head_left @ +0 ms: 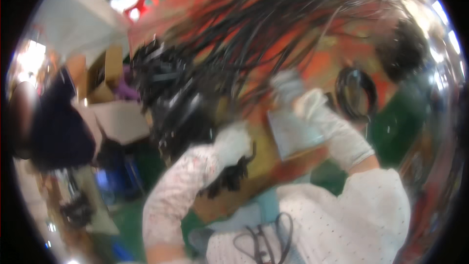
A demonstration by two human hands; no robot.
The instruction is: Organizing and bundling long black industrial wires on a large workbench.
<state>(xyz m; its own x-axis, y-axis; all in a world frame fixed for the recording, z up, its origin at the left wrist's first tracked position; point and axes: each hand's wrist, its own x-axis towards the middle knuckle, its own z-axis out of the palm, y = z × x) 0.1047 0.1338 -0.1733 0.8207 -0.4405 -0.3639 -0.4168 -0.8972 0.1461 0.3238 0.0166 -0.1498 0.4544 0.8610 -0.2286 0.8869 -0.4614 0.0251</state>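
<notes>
Above the person's lap, the left hand [234,142] in a white glove closes its fingers on a dark bunch of black cables [229,176], which hangs just under the palm. The right hand [303,100], also in a white glove, is raised beside a long blurred mass of black cables [254,34]; I cannot tell how its fingers stand. A coiled black cable ring [355,93] lies near the right wrist.

Cable heap [234,44] behind both hands, coiled cable [355,93] right, cardboard box [105,73] far left
</notes>
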